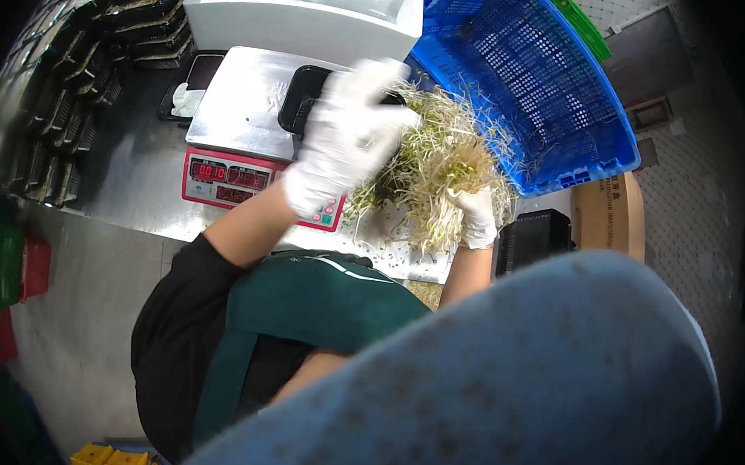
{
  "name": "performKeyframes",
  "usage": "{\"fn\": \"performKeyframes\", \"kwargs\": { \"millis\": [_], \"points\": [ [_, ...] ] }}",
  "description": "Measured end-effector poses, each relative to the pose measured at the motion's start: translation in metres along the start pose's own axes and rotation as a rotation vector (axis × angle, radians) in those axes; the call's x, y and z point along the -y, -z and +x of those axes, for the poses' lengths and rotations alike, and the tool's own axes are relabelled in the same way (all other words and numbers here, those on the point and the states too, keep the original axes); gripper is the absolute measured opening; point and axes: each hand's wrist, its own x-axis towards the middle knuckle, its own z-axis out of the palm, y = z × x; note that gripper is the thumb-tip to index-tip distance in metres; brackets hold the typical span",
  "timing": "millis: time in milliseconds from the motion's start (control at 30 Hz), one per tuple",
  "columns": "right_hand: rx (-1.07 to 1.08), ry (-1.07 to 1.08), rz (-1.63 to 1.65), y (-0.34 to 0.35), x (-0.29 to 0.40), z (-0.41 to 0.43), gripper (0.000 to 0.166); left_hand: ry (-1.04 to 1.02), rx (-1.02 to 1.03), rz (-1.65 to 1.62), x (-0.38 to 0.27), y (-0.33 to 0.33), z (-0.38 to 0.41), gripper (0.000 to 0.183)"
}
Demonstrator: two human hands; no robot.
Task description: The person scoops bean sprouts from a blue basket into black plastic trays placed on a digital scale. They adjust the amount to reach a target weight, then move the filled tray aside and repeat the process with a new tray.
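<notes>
My left hand [353, 126], in a white glove and blurred, is over a black plastic tray [299, 103] with its fingers apart; nothing shows in its grasp. The tray rests on the steel platform of a red-framed digital scale [243, 100], whose red display is lit. Right of the scale lies a large heap of pale sprouts with green tips [443, 125]. My right hand [476, 213], also in a white glove, grips a bunch of sprouts at the heap's near right side; its fingers are partly hidden by the stems.
A tilted blue perforated crate [522, 82] adjoins the sprouts. A white foam box [302, 30] stands behind the scale. Stacked filled trays [67, 92] line the left. Black trays [535, 239] and a cardboard box [610, 215] are at right. Speckled blue fabric [498, 381] blocks the lower view.
</notes>
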Motion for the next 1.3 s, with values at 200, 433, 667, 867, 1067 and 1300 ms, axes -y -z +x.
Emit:
{"fn": "performKeyframes", "kwargs": {
  "millis": [200,433,667,867,1067,1300],
  "points": [
    [0.046,-0.035,-0.043,-0.011,-0.008,-0.012,0.065,0.072,0.213,-0.101,-0.026,-0.073,0.017,0.017],
    [0.026,-0.049,0.146,-0.014,-0.009,-0.033,0.073,0.380,0.223,-0.801,-0.017,-0.082,0.011,0.018],
    [-0.036,-0.098,0.326,0.023,-0.054,-0.061,0.063,0.341,0.161,-1.026,-0.062,-0.078,0.072,0.041],
    [-0.116,-0.023,0.921,0.006,-0.035,-0.092,0.061,-0.321,0.720,-0.516,-0.098,-0.074,0.089,0.074],
    [-0.225,0.058,0.917,0.003,-0.029,-0.094,0.064,0.165,0.249,0.105,0.073,0.060,0.029,0.048],
    [-0.079,-0.015,-0.010,0.015,0.001,-0.043,0.070,0.414,-0.014,-0.306,0.088,-0.004,-0.030,0.056]
  ]
}}
